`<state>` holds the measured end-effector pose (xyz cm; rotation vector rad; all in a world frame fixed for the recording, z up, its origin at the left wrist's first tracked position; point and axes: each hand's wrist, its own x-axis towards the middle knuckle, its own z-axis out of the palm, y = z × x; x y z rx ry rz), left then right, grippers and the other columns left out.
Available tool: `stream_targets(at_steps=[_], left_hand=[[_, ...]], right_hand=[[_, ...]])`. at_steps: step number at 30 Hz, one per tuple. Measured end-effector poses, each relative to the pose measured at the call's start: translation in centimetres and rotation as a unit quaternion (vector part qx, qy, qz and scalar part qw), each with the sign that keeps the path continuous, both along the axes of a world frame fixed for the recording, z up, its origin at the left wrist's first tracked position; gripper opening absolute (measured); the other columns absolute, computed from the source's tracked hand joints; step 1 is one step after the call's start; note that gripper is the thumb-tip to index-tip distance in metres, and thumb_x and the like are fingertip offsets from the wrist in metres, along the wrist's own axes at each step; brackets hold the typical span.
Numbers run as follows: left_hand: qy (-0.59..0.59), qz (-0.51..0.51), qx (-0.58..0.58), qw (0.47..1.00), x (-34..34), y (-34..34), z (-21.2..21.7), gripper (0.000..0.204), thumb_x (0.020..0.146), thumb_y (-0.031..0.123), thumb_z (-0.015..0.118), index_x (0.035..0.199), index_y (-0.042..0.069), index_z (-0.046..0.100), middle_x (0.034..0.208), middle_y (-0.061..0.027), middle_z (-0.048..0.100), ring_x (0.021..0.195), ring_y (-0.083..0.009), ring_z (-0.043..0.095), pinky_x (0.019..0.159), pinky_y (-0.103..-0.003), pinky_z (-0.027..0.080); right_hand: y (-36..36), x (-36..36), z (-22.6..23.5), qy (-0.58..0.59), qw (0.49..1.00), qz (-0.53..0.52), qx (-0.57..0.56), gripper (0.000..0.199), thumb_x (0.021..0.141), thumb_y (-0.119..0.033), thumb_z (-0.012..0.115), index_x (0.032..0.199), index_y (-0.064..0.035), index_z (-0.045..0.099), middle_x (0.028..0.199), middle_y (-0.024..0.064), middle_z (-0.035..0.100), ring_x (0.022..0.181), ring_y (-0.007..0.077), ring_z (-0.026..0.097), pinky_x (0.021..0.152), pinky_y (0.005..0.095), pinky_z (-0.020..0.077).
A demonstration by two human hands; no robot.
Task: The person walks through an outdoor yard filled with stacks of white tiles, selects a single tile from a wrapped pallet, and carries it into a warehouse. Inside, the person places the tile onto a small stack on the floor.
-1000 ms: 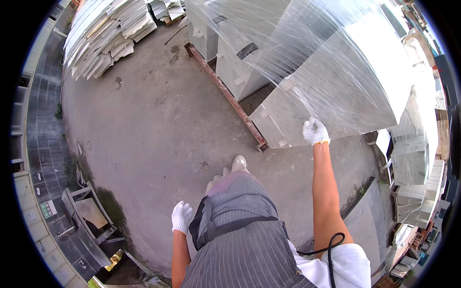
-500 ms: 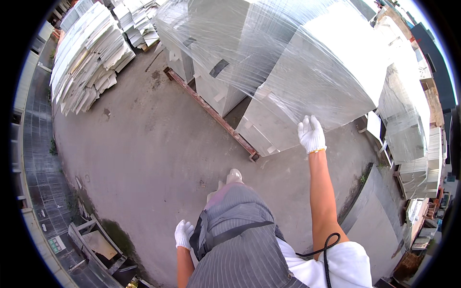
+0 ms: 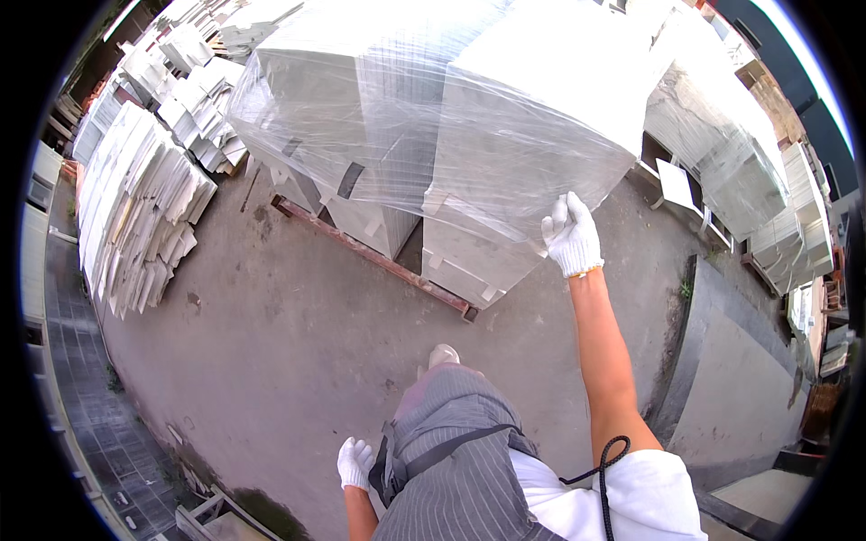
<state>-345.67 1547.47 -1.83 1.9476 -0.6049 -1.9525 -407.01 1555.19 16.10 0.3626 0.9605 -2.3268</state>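
Note:
A large block of grey-white slab-sided pieces wrapped in clear stretch film [image 3: 532, 135] stands in front of me. My right hand [image 3: 571, 236], in a white knit glove, reaches out to the block's lower right edge. Its fingers are loosely bent with the thumb apart, and I cannot tell whether they touch the film. No held thing shows in it. My left hand [image 3: 356, 463], gloved the same way, hangs low beside my grey striped apron [image 3: 451, 478]. Its fingers are a little spread, with nothing in them.
Under the wrapped block runs a rusty metal rail [image 3: 379, 257], its end jutting toward my feet. Stacked white sheets [image 3: 135, 207] stand at the left. More wrapped stacks [image 3: 722, 144] line the right, above a raised concrete slab [image 3: 740, 370]. A wooden frame [image 3: 216, 518] lies at the lower left.
My view has shifted, so the wrapped block sits further left and the sheets lower. The right hand stays stretched out at the block's edge; the left still hangs at my side.

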Motion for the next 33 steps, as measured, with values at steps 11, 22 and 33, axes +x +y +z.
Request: stream_targets(at_steps=[11, 22, 33], left_hand=[[-0.002, -0.065, -0.016, 0.998, -1.3, -1.9, -4.8, 0.045, 0.088, 0.033, 0.051, 0.124, 0.008, 0.046, 0.109, -0.0166, 0.058, 0.086, -0.0307, 0.061, 0.071, -0.04, 0.05], [0.009, -0.101, -0.025, 0.995, -2.9, -4.6, -2.3, 0.051, 0.085, 0.034, 0.054, 0.127, 0.008, 0.041, 0.118, -0.0183, 0.052, 0.097, -0.0352, 0.056, 0.076, -0.047, 0.049], [0.005, -0.077, -0.019, 0.997, -1.4, -4.2, -6.1, 0.046, 0.088, 0.03, 0.053, 0.123, 0.002, 0.045, 0.11, -0.0222, 0.055, 0.089, -0.0358, 0.059, 0.077, -0.047, 0.05]], right_hand=[[2.2, -1.9, 12.1, 0.425, 0.854, -0.024, 0.3, 0.026, 0.084, -0.016, 0.062, 0.103, 0.002, 0.058, 0.086, 0.0054, 0.062, 0.074, 0.011, 0.058, 0.067, 0.0235, 0.0485], [-1.6, -0.1, -1.5, 0.686, 0.3, 0.081, 0.657, 0.022, 0.073, -0.011, 0.056, 0.095, -0.0136, 0.058, 0.094, 0.0064, 0.052, 0.072, 0.0229, 0.058, 0.062, 0.0381, 0.0463], [1.7, -2.1, 6.4, 0.607, 0.638, -0.088, 0.465, 0.01, 0.075, -0.008, 0.066, 0.081, -0.004, 0.059, 0.093, 0.0088, 0.055, 0.08, 0.023, 0.058, 0.07, 0.0321, 0.048]])
